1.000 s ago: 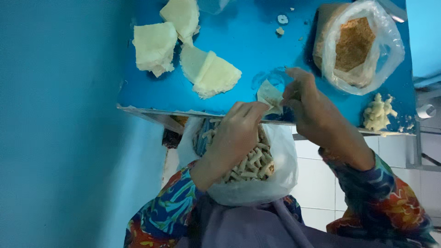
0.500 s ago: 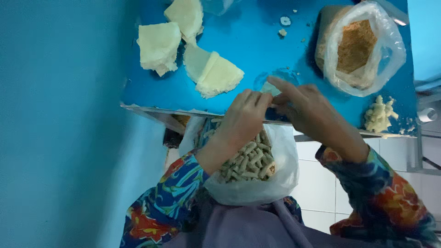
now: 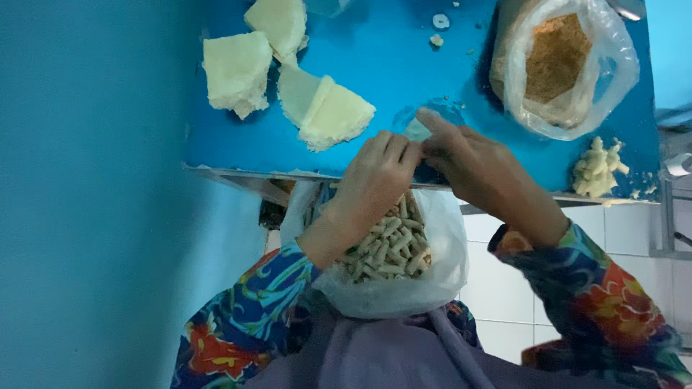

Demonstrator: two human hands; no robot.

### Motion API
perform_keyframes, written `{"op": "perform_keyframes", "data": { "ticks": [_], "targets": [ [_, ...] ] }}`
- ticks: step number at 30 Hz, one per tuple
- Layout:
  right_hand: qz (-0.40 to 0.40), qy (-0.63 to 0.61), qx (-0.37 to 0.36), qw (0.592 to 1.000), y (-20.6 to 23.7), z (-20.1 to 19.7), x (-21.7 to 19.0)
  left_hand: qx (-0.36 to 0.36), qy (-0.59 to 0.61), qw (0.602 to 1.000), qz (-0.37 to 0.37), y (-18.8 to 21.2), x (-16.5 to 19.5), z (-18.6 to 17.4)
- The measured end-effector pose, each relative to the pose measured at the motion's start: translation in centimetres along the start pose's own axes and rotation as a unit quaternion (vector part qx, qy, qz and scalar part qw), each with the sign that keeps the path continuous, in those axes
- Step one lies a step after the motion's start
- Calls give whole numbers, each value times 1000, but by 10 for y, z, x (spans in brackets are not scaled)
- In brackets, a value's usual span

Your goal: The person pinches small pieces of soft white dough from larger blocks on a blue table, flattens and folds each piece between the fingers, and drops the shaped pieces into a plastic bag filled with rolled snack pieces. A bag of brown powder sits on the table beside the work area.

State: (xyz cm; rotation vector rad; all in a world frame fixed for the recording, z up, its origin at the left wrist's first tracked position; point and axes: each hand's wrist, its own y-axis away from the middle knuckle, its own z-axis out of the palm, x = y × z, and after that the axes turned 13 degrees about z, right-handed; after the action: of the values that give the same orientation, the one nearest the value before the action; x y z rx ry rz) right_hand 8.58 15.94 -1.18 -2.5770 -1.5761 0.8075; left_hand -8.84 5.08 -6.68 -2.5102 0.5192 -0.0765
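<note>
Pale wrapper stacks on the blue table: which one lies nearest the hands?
The folded stack, lowest of the three and closest to the table's near edge, just beside the left hand. The other two stacks lie farther up and away.

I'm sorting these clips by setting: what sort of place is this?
Probably a home or small food-making spot: stacks of pale wrappers on a blue table, a bag of brown filling, and a bag of finished rolls in the person's lap.
</note>
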Motion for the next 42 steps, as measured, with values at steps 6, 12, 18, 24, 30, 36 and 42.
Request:
{"op": "perform_keyframes", "data": {
  "ticks": [6,12,18,24,30,36,42],
  "targets": [
    [66,-93,-103,988,-30,-13,6,-57,189,976,-94,-26,-30,-8],
    [20,-122,-85,989,-31,-22,6,-154,245,935,-205,-40,-38,-18],
    [-10,-30,-4,999,-15,-13,0,0,-26,1000,14,-13,-12,-1],
    [-46,75,63,994,-16,-6,8,-55,-133,989,23,-15,2,-16],
    [-34,163,99,981,-12,6,-8,-134,-196,970,-52,-34,7,-23],
    [-1,117,41,992,-44,0,-7,-7,-99,985,-140,-31,-43,-24],
    [59,43,-25,997,-46,-2,-20,72,-83,966,-233,15,-113,-38]
  ]
}}
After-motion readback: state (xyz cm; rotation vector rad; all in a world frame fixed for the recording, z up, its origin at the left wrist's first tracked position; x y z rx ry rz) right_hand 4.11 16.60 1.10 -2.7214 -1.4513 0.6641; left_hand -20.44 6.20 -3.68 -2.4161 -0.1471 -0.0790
